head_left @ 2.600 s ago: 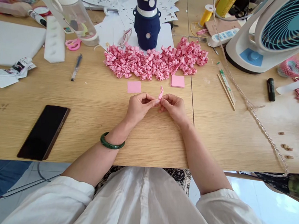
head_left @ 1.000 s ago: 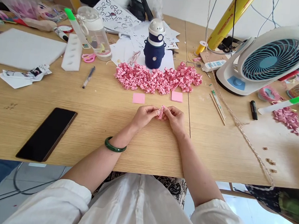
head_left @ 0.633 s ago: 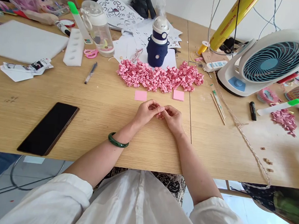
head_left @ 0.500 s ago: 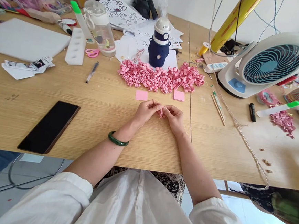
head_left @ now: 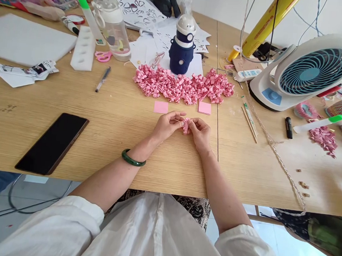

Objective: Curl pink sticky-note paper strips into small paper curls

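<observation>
Between my fingertips is a small pink piece of cut, folded paper [head_left: 185, 126], fringed along its edge. My left hand [head_left: 169, 124], with a green bangle [head_left: 133, 159] on its wrist, pinches the piece from the left. From the right, my right hand [head_left: 199, 131] pinches it too. Just beyond my hands lie a pink paper slip [head_left: 160, 107] and a small stack of pink slips [head_left: 204, 107]. Farther back spreads a long heap of curled pink paper pieces [head_left: 183, 86].
Behind the heap stands a dark blue bottle [head_left: 181, 56]. A white fan [head_left: 307, 73] is at the right, beside a twisted cord [head_left: 272, 143]. A phone [head_left: 53, 142] lies at the front left, with a pen [head_left: 103, 79] and pink scissors [head_left: 103, 56] beyond it.
The pink paper piece has turned and shows more of itself between my fingertips. My left fingers have loosened and extended slightly. The view has shifted a little.
</observation>
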Demonstrator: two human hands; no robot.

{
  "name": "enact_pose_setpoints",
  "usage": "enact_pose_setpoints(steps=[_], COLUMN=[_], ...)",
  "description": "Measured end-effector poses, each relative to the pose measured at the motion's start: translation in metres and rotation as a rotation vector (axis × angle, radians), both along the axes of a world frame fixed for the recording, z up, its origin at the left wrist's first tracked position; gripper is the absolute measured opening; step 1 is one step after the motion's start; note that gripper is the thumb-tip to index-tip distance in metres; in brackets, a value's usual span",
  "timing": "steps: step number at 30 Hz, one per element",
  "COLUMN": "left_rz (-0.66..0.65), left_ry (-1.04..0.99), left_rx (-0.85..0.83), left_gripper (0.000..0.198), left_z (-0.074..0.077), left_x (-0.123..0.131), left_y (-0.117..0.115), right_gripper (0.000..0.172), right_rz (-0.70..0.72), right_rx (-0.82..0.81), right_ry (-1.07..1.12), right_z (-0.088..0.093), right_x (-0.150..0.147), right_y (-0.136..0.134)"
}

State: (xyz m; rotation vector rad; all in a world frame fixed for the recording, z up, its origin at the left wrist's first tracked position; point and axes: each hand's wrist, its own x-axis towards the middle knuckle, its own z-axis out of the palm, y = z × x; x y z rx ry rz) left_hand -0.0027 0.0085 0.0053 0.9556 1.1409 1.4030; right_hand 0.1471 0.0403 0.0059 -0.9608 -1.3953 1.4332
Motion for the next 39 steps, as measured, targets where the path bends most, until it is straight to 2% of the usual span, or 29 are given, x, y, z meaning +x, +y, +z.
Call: enact_pose_setpoints(steps=[4, 7, 10, 14, 21, 28, 33, 39], left_rz=[-0.027, -0.029, 0.004, 0.004, -0.063, -0.122, -0.058, 0.026], left_ry=[-0.053, -0.032, -0.023, -0.076, -0.025, -0.100, -0.106, -0.097], left_rx=[0.000, 0.006, 0.010, 0.013, -0.015, -0.021, -0.022, -0.020], left_gripper=[0.045, 0.046, 0.039, 0.033, 0.048, 0.042, 0.039, 0.039], left_z=[0.001, 0.000, 0.001, 0.004, 0.000, 0.000, -0.002, -0.005], left_x=[0.001, 0.002, 0.002, 0.004, 0.004, 0.002, 0.003, 0.003], left_y=[-0.001, -0.001, -0.001, -0.002, -0.002, -0.003, -0.002, 0.000], right_gripper=[0.046, 0.043, 0.040, 0.043, 0.045, 0.046, 0.050, 0.043], right_rz=[-0.032, 0.022, 0.075, 0.020, 0.025, 0.002, 0.001, 0.023], right_rx=[-0.016, -0.039, -0.055, -0.061, -0.072, -0.036, -0.040, 0.049], right_ry=[-0.020, 0.009, 0.034, 0.031, -0.002, 0.031, -0.031, -0.101], right_z=[0.000, 0.003, 0.005, 0.003, 0.002, 0.002, 0.005, 0.005], right_x=[0.000, 0.000, 0.001, 0.001, 0.000, 0.002, 0.001, 0.003], right_y=[0.001, 0.001, 0.001, 0.002, 0.001, 0.003, 0.001, 0.000])
